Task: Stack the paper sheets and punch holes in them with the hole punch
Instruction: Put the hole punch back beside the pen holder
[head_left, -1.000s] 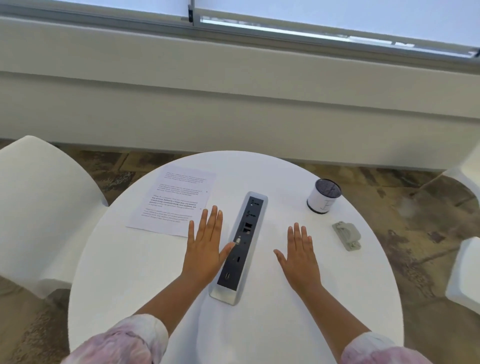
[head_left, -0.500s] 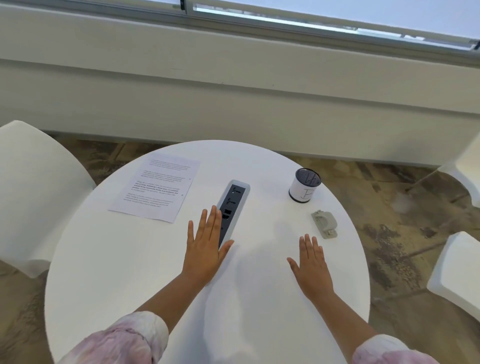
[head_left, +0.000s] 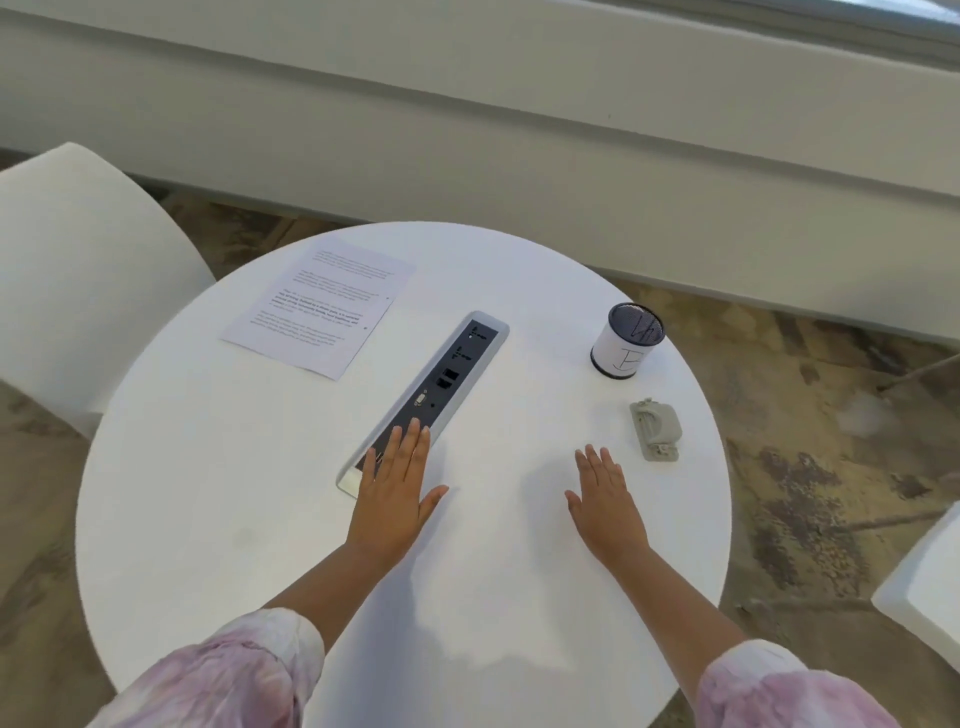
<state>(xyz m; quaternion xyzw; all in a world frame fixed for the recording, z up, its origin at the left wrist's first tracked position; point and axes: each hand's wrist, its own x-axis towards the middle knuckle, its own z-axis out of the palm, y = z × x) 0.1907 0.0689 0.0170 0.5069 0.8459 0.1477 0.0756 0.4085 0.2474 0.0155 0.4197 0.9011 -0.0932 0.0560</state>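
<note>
Both hands flat, fingers spread, holding nothing: left hand (head_left: 394, 498) over near end of grey socket strip (head_left: 439, 387), right hand (head_left: 605, 501) on round white table (head_left: 208, 493). Printed white paper sheets (head_left: 319, 306) lie far left; small grey hole punch (head_left: 654, 428) just beyond right hand, near white mesh-topped cup (head_left: 627, 340).

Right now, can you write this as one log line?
left hand: flat, empty | right hand: flat, empty | paper sheets: untouched | hole punch: untouched

The surface (head_left: 234, 493) under the fingers (head_left: 410, 441) looked smooth, matt white. Beyond them lay printed paper (head_left: 317, 306) and a dark panel (head_left: 441, 384) in a satin metal frame. Right, the punch (head_left: 655, 429) was dull grey.
</note>
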